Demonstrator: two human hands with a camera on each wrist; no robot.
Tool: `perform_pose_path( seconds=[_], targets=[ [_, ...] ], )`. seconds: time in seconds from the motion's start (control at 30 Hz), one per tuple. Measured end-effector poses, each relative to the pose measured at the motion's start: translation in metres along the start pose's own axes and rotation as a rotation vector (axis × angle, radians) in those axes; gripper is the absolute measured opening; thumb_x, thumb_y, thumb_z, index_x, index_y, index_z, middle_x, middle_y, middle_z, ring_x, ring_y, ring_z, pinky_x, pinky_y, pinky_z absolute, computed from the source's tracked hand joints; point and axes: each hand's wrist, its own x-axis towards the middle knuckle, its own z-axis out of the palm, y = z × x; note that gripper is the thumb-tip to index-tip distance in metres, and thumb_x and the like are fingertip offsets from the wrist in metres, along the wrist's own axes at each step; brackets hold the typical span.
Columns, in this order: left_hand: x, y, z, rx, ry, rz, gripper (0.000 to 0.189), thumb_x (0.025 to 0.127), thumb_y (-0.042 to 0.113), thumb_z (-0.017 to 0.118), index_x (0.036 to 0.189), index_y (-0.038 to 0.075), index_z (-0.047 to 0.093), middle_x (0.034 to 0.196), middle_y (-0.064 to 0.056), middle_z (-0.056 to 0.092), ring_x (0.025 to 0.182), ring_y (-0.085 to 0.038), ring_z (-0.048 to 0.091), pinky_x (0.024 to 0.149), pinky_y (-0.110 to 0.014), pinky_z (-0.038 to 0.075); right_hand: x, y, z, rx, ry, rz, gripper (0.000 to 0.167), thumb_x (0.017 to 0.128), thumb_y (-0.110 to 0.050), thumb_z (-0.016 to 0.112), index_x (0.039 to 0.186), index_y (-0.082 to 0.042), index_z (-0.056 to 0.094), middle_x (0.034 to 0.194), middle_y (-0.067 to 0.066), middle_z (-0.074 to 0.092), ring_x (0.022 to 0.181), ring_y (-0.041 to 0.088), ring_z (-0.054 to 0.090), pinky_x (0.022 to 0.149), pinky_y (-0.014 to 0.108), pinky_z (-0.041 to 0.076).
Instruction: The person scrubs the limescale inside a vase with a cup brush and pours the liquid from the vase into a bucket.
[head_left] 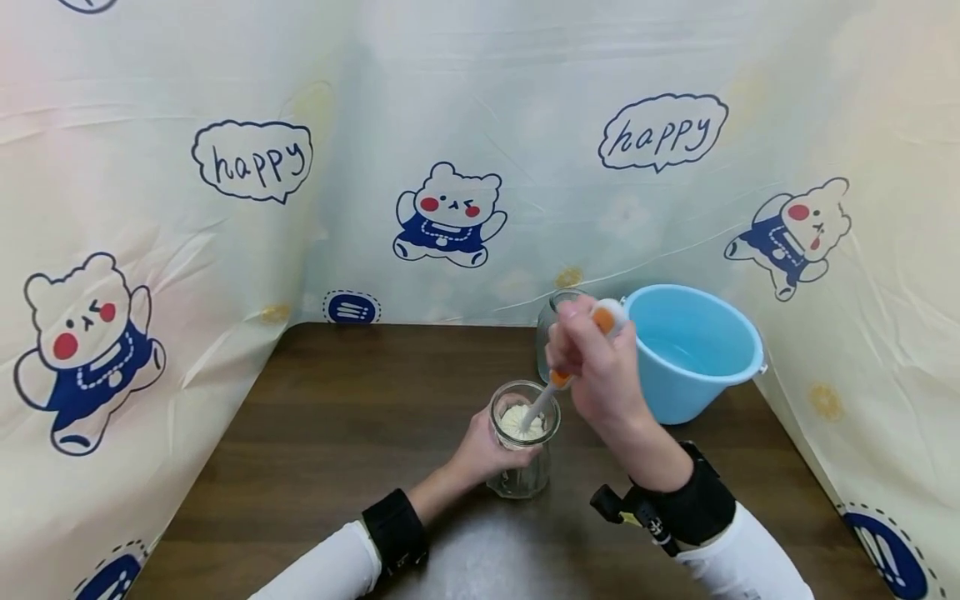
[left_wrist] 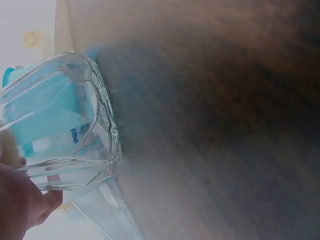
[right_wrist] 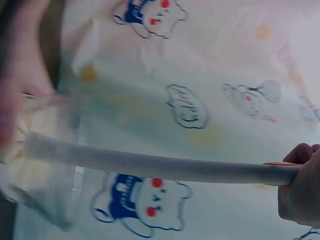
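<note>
My left hand point(head_left: 483, 450) grips a clear glass jar point(head_left: 521, 482) around its side, over the table. In the left wrist view the jar's faceted base point(left_wrist: 107, 125) shows close over the wood. With its fingers curled round the handle, my right hand point(head_left: 611, 379) holds a bottle brush point(head_left: 538, 406) with a white and orange grip. The shaft slants down through the jar's mouth, and the cream brush head point(head_left: 516, 422) sits inside the glass. Seen from the right wrist, the long grey-white shaft point(right_wrist: 175, 167) runs from the right hand into the jar.
A light blue bucket point(head_left: 671, 396) stands at the back right, beside my right hand. Behind that hand is a second glass jar point(head_left: 544, 337), partly hidden. The dark wooden table point(head_left: 360, 408) meets a printed cloth backdrop point(head_left: 345, 208) at its back and sides.
</note>
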Motion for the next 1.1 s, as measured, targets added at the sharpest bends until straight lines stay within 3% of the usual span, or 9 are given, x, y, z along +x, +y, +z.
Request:
perform_pose_path(
  seconds=[0.17, 0.33, 0.37, 0.43, 0.57, 0.6, 0.73, 0.9, 1.1],
  targets=[
    [0.001, 0.028, -0.007, 0.009, -0.01, -0.01, 0.059, 0.071, 0.008, 0.087, 0.123, -0.004, 0.063, 0.11, -0.011, 0.07, 0.099, -0.013, 0.064, 0.088, -0.027, 0.053, 0.001, -0.006, -0.005, 0.014, -0.052, 0.011, 0.039, 0.102, -0.008, 0.049, 0.065, -0.012, 0.04, 0.052, 0.001, 0.025, 0.042, 0.016, 0.022, 0.042, 0.033, 0.019],
    [0.0, 0.03, -0.008, -0.049, -0.034, -0.038, 0.059, 0.073, 0.006, 0.086, 0.125, -0.007, 0.061, 0.116, -0.024, 0.069, 0.103, -0.043, 0.066, 0.092, -0.04, 0.056, -0.013, 0.014, -0.01, -0.077, 0.018, 0.128, 0.043, 0.106, -0.013, 0.05, 0.065, -0.01, 0.039, 0.053, 0.001, 0.028, 0.044, 0.024, 0.023, 0.044, 0.035, 0.022],
    [-0.001, 0.023, -0.007, -0.051, -0.032, -0.031, 0.06, 0.074, 0.008, 0.087, 0.126, -0.005, 0.061, 0.116, -0.023, 0.07, 0.104, -0.044, 0.066, 0.092, -0.041, 0.056, -0.014, 0.016, -0.012, -0.073, 0.031, 0.139, 0.044, 0.106, -0.014, 0.05, 0.065, -0.01, 0.038, 0.052, 0.001, 0.027, 0.043, 0.023, 0.022, 0.044, 0.035, 0.021],
    [-0.001, 0.011, -0.004, -0.042, -0.035, -0.03, 0.06, 0.074, 0.011, 0.088, 0.127, 0.001, 0.062, 0.118, -0.019, 0.071, 0.105, -0.039, 0.067, 0.092, -0.041, 0.056, -0.013, 0.014, -0.014, -0.049, 0.057, 0.134, 0.043, 0.105, -0.011, 0.049, 0.064, -0.011, 0.037, 0.052, 0.0, 0.025, 0.043, 0.021, 0.021, 0.044, 0.034, 0.019],
    [-0.001, -0.012, 0.0, 0.022, -0.019, -0.017, 0.06, 0.071, 0.014, 0.09, 0.125, 0.009, 0.064, 0.114, -0.005, 0.071, 0.102, -0.013, 0.065, 0.089, -0.027, 0.054, -0.004, -0.005, -0.018, 0.015, 0.058, 0.06, 0.044, 0.102, -0.004, 0.042, 0.061, -0.013, 0.031, 0.052, -0.001, 0.022, 0.041, 0.015, 0.021, 0.043, 0.033, 0.015],
    [-0.001, -0.011, 0.0, 0.029, -0.018, -0.022, 0.061, 0.07, 0.012, 0.09, 0.125, 0.007, 0.064, 0.113, -0.006, 0.071, 0.101, -0.011, 0.064, 0.088, -0.026, 0.053, -0.003, -0.009, -0.02, 0.025, 0.063, 0.043, 0.044, 0.102, -0.004, 0.041, 0.06, -0.013, 0.03, 0.052, -0.001, 0.022, 0.041, 0.015, 0.021, 0.043, 0.033, 0.015],
    [0.001, -0.01, 0.0, 0.03, -0.013, -0.014, 0.061, 0.069, 0.008, 0.089, 0.124, 0.001, 0.064, 0.113, -0.012, 0.07, 0.1, -0.016, 0.064, 0.087, -0.03, 0.054, -0.002, -0.012, -0.029, 0.038, 0.139, 0.041, 0.049, 0.107, -0.009, 0.044, 0.06, -0.014, 0.029, 0.052, -0.002, 0.022, 0.04, 0.014, 0.022, 0.045, 0.032, 0.015],
    [0.0, -0.012, -0.001, 0.006, -0.025, -0.021, 0.061, 0.071, 0.01, 0.091, 0.125, 0.005, 0.064, 0.117, -0.011, 0.072, 0.105, -0.03, 0.068, 0.091, -0.041, 0.056, -0.01, 0.0, -0.04, 0.062, 0.308, 0.163, 0.052, 0.109, -0.01, 0.041, 0.058, -0.014, 0.029, 0.052, 0.0, 0.023, 0.042, 0.018, 0.021, 0.05, 0.032, 0.014],
    [-0.001, -0.013, -0.002, 0.008, -0.036, -0.025, 0.06, 0.072, 0.015, 0.091, 0.125, 0.014, 0.064, 0.118, -0.002, 0.071, 0.106, -0.02, 0.066, 0.092, -0.037, 0.056, -0.007, 0.0, -0.044, 0.111, 0.429, 0.173, 0.051, 0.108, -0.012, 0.04, 0.059, -0.014, 0.028, 0.053, -0.002, 0.024, 0.043, 0.016, 0.025, 0.053, 0.03, 0.016]
  ],
)
